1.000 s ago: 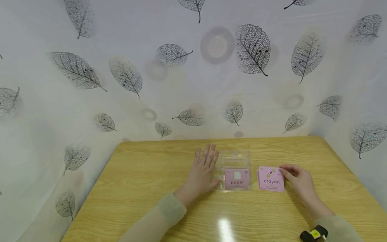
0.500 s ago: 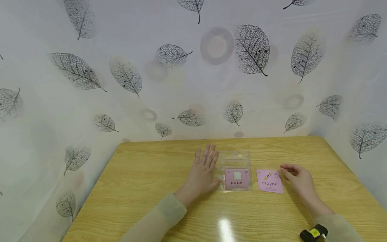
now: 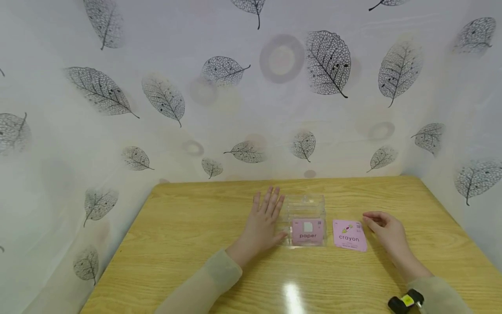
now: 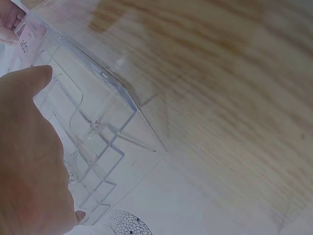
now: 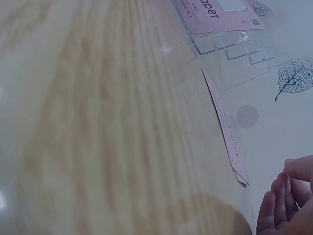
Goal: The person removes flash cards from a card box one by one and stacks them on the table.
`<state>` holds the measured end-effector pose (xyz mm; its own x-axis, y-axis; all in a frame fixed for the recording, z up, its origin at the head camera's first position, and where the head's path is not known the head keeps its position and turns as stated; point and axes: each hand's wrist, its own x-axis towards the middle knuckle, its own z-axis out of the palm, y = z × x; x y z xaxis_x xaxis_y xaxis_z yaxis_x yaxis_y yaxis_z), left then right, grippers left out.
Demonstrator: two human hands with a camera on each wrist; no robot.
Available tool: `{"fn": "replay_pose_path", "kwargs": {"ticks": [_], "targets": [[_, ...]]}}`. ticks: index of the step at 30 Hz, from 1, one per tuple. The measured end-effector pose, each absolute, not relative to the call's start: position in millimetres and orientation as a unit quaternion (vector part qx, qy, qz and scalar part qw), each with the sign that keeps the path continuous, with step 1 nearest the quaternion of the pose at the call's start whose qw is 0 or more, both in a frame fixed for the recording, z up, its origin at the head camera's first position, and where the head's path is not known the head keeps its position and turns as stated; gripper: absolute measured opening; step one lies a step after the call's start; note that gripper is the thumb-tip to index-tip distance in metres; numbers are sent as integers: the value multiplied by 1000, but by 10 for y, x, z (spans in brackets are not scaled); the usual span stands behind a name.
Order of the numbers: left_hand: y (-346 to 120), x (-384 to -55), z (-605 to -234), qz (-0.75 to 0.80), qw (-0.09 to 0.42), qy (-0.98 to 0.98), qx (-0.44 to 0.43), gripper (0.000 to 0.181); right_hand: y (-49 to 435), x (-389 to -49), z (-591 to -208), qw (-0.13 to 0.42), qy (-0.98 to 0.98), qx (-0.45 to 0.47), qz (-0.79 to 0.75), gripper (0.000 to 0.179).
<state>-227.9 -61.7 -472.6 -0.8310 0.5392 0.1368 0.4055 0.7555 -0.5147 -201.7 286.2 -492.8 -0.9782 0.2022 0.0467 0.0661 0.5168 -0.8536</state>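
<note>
My left hand point(image 3: 262, 226) rests with fingers straight and spread along the left side of a clear stepped plastic holder point(image 3: 306, 200). Its thumb point(image 4: 41, 78) touches the holder's side. A pink card printed "paper" point(image 3: 307, 237) stands in the holder's front slot. To the right of the holder, a pink card printed "crayon" point(image 3: 349, 239) lies on the table, with another card's edge point(image 5: 240, 178) showing under it. Just right of these cards is my right hand point(image 3: 388, 233), fingers loosely curled, thumb near the index fingertip, nothing held.
A wood-grain table point(image 3: 176, 244) spreads under everything. White sheeting point(image 3: 243, 117) printed with leaves rises along its back and sides. A black strap with a yellow patch point(image 3: 407, 301) sits at the right sleeve.
My right hand has let go of the crayon card, which dropped from a raised tilt to lie on the table, slightly nearer me. The left hand has stayed on the holder.
</note>
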Motion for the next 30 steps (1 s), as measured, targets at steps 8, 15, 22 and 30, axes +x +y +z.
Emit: {"fn": "replay_pose_path", "kwargs": {"ticks": [8,15,22,30], "targets": [[-615,-2261,-4686,238,129,-929,-252,103,2852,-2020,-4906,79,-869,-70,483,37],[-614,-2262,-4691,237,131,-929,-253,103,2821,-2021,-4877,80,-871,-65,480,38],[-610,-2249,-4683,237,127,-930,-252,103,2796,-2019,-4863,79,-878,-61,469,37],[-606,-2252,-4678,244,125,-929,-250,103,2751,-2007,-4805,64,-876,-49,476,38]]}}
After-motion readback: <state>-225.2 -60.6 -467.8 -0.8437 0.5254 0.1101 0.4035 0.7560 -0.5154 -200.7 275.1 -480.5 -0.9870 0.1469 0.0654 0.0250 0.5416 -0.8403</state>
